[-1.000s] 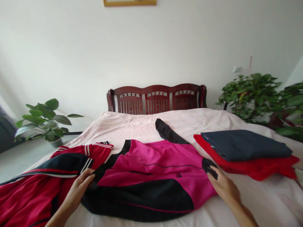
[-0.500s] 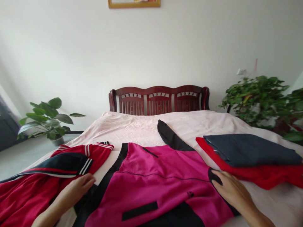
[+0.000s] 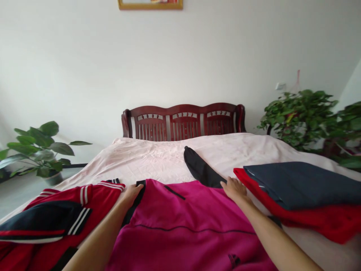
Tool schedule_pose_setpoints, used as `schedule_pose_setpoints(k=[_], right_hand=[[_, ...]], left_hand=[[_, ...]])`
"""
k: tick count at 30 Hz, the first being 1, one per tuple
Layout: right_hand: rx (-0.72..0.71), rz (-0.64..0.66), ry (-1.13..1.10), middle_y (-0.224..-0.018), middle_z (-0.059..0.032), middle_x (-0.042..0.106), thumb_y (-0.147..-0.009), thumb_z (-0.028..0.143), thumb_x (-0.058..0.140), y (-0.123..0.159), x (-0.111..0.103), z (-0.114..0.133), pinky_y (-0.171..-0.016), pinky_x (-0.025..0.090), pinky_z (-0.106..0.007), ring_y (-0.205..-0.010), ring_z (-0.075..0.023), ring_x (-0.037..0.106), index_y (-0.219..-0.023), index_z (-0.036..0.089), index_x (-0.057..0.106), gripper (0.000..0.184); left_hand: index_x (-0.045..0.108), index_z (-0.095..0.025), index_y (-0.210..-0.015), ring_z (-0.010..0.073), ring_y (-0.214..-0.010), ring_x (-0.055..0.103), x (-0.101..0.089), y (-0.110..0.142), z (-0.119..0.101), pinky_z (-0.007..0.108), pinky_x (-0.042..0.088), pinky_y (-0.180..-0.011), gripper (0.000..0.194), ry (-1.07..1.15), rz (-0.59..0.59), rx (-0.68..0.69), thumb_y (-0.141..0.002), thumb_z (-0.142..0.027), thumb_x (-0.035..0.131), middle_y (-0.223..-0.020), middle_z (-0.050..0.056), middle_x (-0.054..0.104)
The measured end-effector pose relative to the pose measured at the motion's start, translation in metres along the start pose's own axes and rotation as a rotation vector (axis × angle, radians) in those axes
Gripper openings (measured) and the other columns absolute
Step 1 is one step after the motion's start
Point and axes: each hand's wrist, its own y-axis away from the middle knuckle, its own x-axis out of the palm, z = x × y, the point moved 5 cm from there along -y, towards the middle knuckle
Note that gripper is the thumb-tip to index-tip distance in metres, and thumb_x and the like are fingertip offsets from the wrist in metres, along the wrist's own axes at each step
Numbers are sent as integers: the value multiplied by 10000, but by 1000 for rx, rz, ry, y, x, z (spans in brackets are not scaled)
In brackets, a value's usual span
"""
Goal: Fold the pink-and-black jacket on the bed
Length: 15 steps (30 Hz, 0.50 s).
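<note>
A magenta jacket (image 3: 186, 210) with black trim lies spread on the bed in front of me, its lower part cut off by the bottom of the picture. One black sleeve (image 3: 201, 165) stretches away from its upper right corner. My left hand (image 3: 133, 195) is closed on the black strip at the upper left corner. At the opposite corner, where the sleeve joins, my right hand (image 3: 235, 188) pinches the cloth, thumb toward the middle. Both forearms reach over the jacket's sides.
Red clothing (image 3: 104, 197) and a navy striped piece (image 3: 47, 218) lie loosely at left. Right of the jacket, folded dark blue cloth (image 3: 304, 184) rests on red cloth (image 3: 324, 222). Beyond the bed (image 3: 146, 158) stands a wooden headboard (image 3: 184, 122); potted plants (image 3: 42, 146) flank it.
Both hands have moved forward to the jacket's upper corners, the left from beside its left edge, the right from its right edge. The view has shifted slightly right.
</note>
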Motion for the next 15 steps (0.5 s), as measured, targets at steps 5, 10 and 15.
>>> schedule_pose_setpoints(k=[5, 10, 15], right_hand=[[-27, 2, -20, -1234, -174, 622, -949, 317, 479, -21, 24, 11, -881, 473, -378, -1134, -279, 602, -1208, 161, 653, 348], [-33, -38, -36, -1238, -160, 602, -974, 210, 372, -22, 29, 3, -855, 467, -346, -1086, -234, 610, -1246, 205, 641, 382], [-74, -56, -29, -1263, -237, 584, -941, 225, 477, -7, 12, 0, -1000, 399, -483, -1231, -341, 512, -1222, 85, 633, 350]], left_hand=[[611, -176, -922, 224, -709, 692, -27, -12, 1, 271, 495, -558, 340, -44, -228, 72, -894, -418, 373, -779, 64, 718], [625, -170, -937, 352, -997, 666, -32, -12, 19, 403, 507, -770, 269, -269, -301, 42, -848, -359, 456, -1014, 181, 707], [550, -126, -1265, 413, -1170, 600, -20, 8, 31, 528, 461, -915, 465, -397, -242, 31, -830, -282, 498, -1333, 271, 561]])
